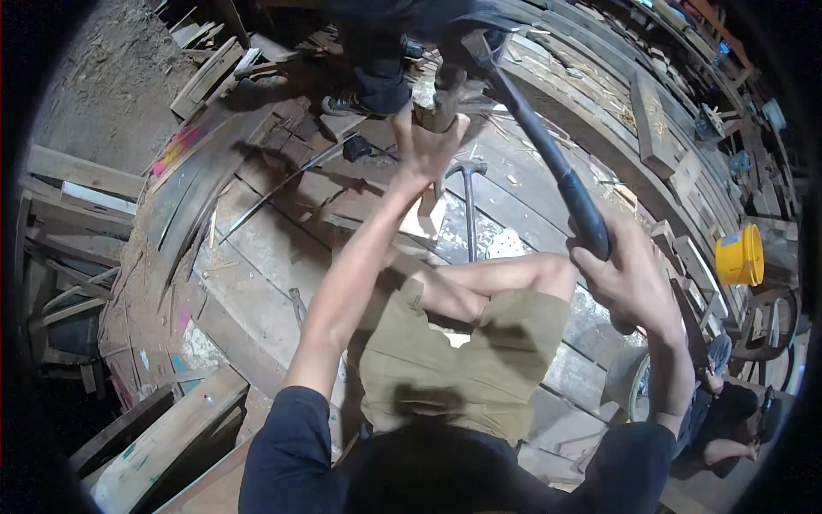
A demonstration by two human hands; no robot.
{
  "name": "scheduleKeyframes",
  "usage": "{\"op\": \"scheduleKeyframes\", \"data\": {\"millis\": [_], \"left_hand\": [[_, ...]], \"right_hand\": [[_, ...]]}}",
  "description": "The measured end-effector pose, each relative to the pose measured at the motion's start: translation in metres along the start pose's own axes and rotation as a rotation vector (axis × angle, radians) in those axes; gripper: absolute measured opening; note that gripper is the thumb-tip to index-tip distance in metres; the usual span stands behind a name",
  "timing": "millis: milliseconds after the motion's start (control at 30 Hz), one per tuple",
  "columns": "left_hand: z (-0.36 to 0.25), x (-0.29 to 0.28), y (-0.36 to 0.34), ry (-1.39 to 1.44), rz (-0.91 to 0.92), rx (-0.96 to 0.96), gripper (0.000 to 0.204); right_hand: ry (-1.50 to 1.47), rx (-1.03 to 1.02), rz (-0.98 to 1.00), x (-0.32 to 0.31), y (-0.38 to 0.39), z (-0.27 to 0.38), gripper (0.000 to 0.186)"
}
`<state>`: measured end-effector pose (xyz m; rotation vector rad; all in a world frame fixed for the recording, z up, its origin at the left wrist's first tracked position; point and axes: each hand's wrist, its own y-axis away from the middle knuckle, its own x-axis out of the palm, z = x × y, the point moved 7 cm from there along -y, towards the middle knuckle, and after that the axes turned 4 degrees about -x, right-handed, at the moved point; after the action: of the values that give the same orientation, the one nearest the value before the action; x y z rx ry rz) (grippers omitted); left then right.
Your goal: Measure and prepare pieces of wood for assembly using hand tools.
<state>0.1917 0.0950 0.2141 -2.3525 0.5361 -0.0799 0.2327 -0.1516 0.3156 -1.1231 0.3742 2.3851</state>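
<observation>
My left hand [425, 147] is closed around an upright piece [435, 187], apparently wooden, whose upper end is hard to make out. My right hand [621, 270] grips the black handle of a long hammer [539, 137], raised so that its dark head is near the top, above and beside my left hand. A second claw hammer [470, 210] lies on the plank floor [248, 283] between my left hand and my crossed legs, near a pale board [422, 221]. A long dark bar [291, 176] lies to the left of my left hand.
A co-worker's legs and shoe [368, 81] are just ahead. Another person [728, 420] sits at lower right, below a yellow bucket [738, 255]. A grey bucket [623, 381] is by my right arm. Loose timber [651, 120] lines the right; beams [167, 428] border a dark gap at left.
</observation>
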Motion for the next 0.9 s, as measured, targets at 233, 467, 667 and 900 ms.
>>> {"op": "scheduleKeyframes", "data": {"millis": [233, 467, 667, 900], "left_hand": [[-0.004, -0.004, -0.005, -0.059, 0.053, 0.104, 0.021], [-0.005, -0.002, -0.006, -0.048, 0.038, 0.123, 0.021], [-0.003, -0.005, -0.005, -0.089, 0.066, 0.053, 0.020], [-0.014, 0.001, -0.001, -0.052, 0.059, 0.220, 0.019]], "right_hand": [[-0.366, 0.310, -0.019, -0.003, 0.019, -0.002, 0.036], [-0.622, 0.019, -0.411, -0.042, 0.038, 0.009, 0.046], [0.048, 0.021, 0.085, 0.003, 0.001, 0.005, 0.031], [-0.273, 0.069, 0.077, 0.011, 0.009, 0.007, 0.036]]}}
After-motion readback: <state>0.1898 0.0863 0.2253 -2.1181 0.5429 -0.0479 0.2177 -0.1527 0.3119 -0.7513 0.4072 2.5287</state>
